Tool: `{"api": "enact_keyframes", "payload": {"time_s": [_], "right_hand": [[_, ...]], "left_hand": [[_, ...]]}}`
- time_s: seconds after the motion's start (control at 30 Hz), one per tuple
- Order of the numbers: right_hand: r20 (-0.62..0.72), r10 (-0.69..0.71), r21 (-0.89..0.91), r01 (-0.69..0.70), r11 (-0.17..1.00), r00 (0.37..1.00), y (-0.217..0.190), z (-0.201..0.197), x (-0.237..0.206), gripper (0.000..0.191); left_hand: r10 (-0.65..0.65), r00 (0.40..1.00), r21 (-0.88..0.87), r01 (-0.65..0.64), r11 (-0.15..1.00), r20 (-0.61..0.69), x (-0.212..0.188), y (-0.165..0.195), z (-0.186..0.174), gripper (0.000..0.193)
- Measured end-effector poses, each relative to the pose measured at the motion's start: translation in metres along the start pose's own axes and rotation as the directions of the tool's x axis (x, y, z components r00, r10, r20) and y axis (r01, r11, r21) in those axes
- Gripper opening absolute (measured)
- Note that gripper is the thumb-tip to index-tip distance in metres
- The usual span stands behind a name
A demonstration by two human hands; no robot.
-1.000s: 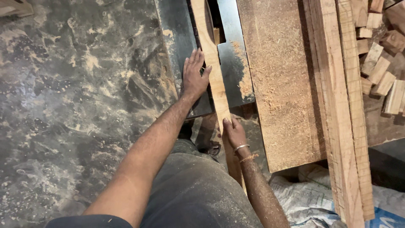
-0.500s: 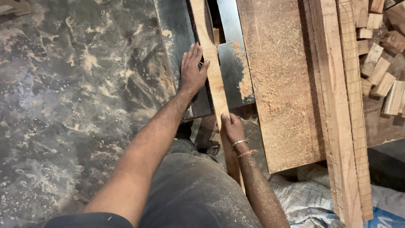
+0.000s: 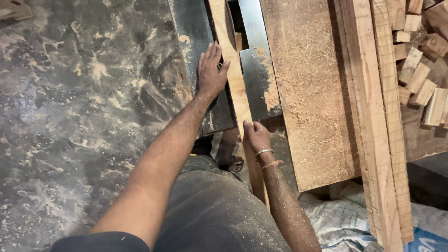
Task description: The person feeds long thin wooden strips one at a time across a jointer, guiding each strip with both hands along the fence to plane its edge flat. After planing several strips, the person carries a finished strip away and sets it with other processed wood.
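Head view, left to right: dust-strewn floor [image 3: 70, 116]; left hand [image 3: 211, 70], fingers flat and spread, pressing the narrow wooden strip [image 3: 233, 74] sideways from the dark steel worktop [image 3: 191, 42]; right hand [image 3: 255, 136], grip closed around the strip's near end, just below the second steel plate [image 3: 256, 70]. The strip runs from this grip up the gap between the plates. Right of it, a sawdust-covered board [image 3: 308, 93], stacked lengths [image 3: 373, 116], offcut blocks [image 3: 420, 79]. Step in hand appears to be feeding; the next push calls for steady side pressure and fingers well apart from the slot
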State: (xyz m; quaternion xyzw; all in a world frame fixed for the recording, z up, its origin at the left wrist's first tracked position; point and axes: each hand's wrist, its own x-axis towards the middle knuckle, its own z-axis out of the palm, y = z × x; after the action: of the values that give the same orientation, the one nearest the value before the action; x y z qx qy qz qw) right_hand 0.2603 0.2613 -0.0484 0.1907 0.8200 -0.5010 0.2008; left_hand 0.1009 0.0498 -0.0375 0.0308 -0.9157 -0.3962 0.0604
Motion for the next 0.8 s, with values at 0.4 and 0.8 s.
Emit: {"api": "enact_keyframes", "payload": {"time_s": [0.4,0.8], "right_hand": [[-0.014,-0.009,0.01,0.009,1.0,1.0,0.025,0.001,-0.006,0.049],[0.039,-0.058,0.062,0.055,0.997,0.998,0.072,-0.008,-0.031,0.044]], "left_hand": [[0.049,0.991,0.01,-0.05,0.999,0.126,-0.07,-0.002,0.014,0.069],[0.064,0.993,0.024,-0.067,0.997,0.1,-0.1,-0.002,0.037,0.07]]}}
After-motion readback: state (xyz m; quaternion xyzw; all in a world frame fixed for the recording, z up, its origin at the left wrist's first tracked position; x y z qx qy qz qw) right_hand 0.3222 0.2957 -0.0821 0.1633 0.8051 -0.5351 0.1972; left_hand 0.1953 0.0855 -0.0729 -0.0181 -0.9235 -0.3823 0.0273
